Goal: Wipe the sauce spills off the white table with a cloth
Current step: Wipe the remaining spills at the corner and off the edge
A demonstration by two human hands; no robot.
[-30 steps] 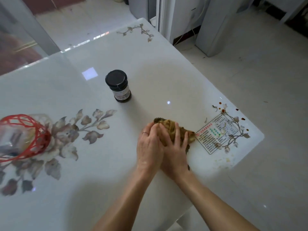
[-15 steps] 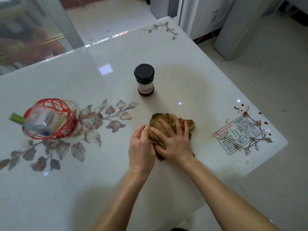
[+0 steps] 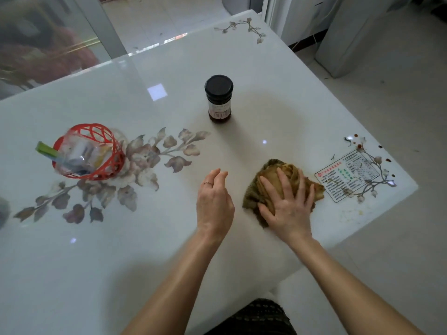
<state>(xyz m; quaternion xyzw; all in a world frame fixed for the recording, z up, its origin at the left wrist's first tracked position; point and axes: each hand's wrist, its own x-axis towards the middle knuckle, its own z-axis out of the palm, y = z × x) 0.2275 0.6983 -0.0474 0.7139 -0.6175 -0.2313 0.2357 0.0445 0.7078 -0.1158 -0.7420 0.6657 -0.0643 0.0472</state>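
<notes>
Change: since half a second ago the left hand has come off the cloth and now sits apart from it at its 9 o'clock; the right hand has carried the cloth toward 3 o'clock, closer to the printed label.
Desk: white and glossy, with grey-brown leaf and flower prints; its near right corner lies at 3 o'clock of the view.
Red basket: openwork plastic, at 9 o'clock on the desk, holding a clear bag of small items with a green strip sticking out to its left.
Cloth: crumpled, tan and olive, lying on the desk between the jar and the corner, just beside the printed label at its 3 o'clock.
Right hand: flat, palm down on the cloth with fingers spread wide, pressing rather than gripping.
Left hand: loosely curled, fingers half bent, holding nothing; whether it touches the desk cannot be told. A ring shows on one finger.
Jar: dark glass with a black lid, upright, at 11 o'clock of the cloth and well apart from it.
Printed label: white with a red border, flat near the desk corner.
Sauce spills: small dark red drops at 12 o'clock of the label, with fainter yellowish specks at its 6 o'clock near the desk edge.
</notes>
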